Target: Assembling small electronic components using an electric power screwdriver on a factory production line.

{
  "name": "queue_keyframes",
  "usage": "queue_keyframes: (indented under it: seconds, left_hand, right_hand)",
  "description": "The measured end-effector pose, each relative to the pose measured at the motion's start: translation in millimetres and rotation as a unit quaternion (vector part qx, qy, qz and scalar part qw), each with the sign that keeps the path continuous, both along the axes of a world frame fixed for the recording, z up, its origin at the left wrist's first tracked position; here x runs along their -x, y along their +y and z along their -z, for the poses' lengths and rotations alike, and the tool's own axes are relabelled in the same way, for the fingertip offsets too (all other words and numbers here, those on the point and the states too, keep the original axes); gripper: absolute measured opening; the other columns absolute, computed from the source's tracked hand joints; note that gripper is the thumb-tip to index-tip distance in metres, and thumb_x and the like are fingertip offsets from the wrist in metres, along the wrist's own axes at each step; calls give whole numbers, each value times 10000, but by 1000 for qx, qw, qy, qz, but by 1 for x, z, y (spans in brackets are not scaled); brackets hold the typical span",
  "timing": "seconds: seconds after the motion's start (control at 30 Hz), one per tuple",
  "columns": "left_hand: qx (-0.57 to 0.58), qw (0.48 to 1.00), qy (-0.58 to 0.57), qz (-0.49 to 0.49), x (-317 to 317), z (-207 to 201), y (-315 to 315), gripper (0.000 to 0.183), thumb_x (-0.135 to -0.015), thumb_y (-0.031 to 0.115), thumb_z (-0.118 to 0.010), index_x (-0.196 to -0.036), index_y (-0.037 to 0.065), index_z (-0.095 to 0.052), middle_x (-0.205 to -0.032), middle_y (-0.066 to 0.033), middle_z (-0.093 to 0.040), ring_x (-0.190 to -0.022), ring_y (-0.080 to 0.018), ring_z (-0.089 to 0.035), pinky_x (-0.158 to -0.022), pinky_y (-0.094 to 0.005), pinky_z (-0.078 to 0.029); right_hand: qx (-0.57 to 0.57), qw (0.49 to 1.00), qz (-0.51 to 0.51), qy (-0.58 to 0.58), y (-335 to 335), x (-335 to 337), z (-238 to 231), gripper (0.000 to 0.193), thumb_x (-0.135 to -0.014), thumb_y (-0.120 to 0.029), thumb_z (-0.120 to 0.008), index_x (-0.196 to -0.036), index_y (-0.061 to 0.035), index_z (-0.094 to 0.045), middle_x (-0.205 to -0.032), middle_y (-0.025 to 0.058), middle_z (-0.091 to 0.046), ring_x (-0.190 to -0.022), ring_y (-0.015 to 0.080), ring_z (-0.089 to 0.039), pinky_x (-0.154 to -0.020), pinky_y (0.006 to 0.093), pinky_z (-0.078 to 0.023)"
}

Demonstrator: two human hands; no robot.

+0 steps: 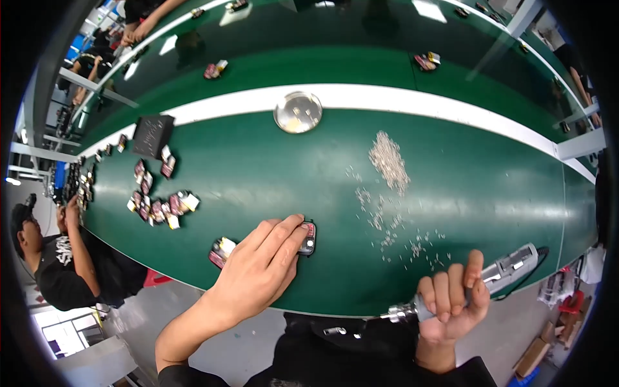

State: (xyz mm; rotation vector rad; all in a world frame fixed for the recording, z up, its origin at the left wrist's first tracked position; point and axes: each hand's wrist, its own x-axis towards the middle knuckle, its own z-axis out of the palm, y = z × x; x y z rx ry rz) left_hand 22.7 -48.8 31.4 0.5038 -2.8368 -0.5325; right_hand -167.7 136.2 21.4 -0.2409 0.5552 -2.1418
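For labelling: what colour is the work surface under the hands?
Dark green table with a white stripe, head view.

I see a deep green work surface (258, 168) crossed by a broad white stripe (400, 100). My left hand (261, 267) covers a small black part with a red patch (308, 238). My right hand (451, 300) grips a silver-grey electric screwdriver (503, 271). Pale silvery screws (389, 161) speckle the green. A clear, shiny round dish (298, 112) sits on the stripe. Red, black and cream parts (161, 206) cluster at left, near a black tray (153, 135).

Glossy green desk (258, 168); shiny metal dish (298, 112) at upper centre; grey plastic electric screwdriver (496, 274) with metal tip, lower right.
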Motion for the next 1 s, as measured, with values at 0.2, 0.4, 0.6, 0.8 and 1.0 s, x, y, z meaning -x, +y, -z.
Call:
queue_keyframes:
  seconds: [0.2, 0.4, 0.6, 0.8, 1.0]
  left_hand:
    - [-55, 997, 58, -2, 9, 19, 38, 372, -707, -96, -655, -1063, -29, -567, -1143, -146, -579, -921, -323, -559, -750, -377, -494]
    - [-1, 997, 75, 11, 16, 23, 43, 294, -651, -47, -623, -942, -69, -581, -1049, -142, -594, -916, -268, -557, -653, -321, -541]
    - [40, 997, 57, 31, 22, 26, 55, 300, -669, -27, -655, -959, -73, -592, -996, -157, -612, -841, -286, -586, -627, -342, -526]
    - [107, 988, 97, 47, 14, 29, 69, 249, -624, -10, -633, -857, -98, -636, -957, -210, -629, -836, -287, -605, -628, -297, -552]
    - [127, 980, 150, 42, 9, 44, 73, 268, -614, -55, -673, -866, -132, -625, -944, -219, -643, -781, -299, -625, -604, -322, -543]
  right_hand:
    - [-28, 995, -95, -19, -3, -35, 15, 72, -905, -146, -495, -905, -102, -439, -532, -7, -388, -435, 122, -395, -564, 315, -379]
    - [-128, 981, -143, -15, 6, -66, 14, 84, -915, -173, -503, -886, -109, -457, -526, -13, -372, -429, 119, -392, -539, 301, -370]
    - [-169, 973, -131, -86, 9, -84, 17, 64, -913, -61, -525, -949, -65, -473, -674, 47, -445, -619, 164, -476, -631, 329, -403]
    - [-185, 973, -122, -67, 10, -86, 19, 75, -921, -71, -533, -940, -55, -462, -850, 106, -507, -787, 215, -533, -699, 342, -442]
    - [-31, 990, -126, 53, 0, -37, 13, 139, -938, -165, -517, -945, -69, -417, -616, 55, -480, -494, 183, -510, -537, 316, -436]
